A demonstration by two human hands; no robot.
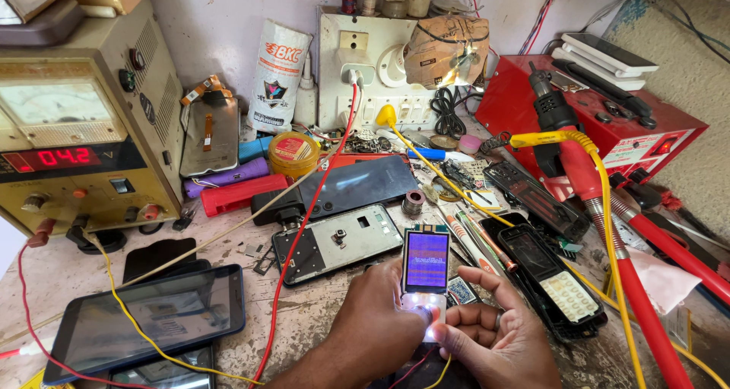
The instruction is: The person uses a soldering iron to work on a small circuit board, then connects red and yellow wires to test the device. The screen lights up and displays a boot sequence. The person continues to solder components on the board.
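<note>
Between our hands glows a small phone [426, 271], its screen purple with orange stripes; right of them, a red-and-yellow soldering tool [608, 229]; left, a black tablet [144, 320].

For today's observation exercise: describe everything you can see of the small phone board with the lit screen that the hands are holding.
The small phone board is a bare, caseless unit standing roughly upright above the cluttered bench. Its rectangular screen glows purple with orange and pink bands. Below it, the keypad area shines bright white. The left hand grips its left edge, and the right hand presses at its lower right. Red and yellow wires run beneath it.
</note>
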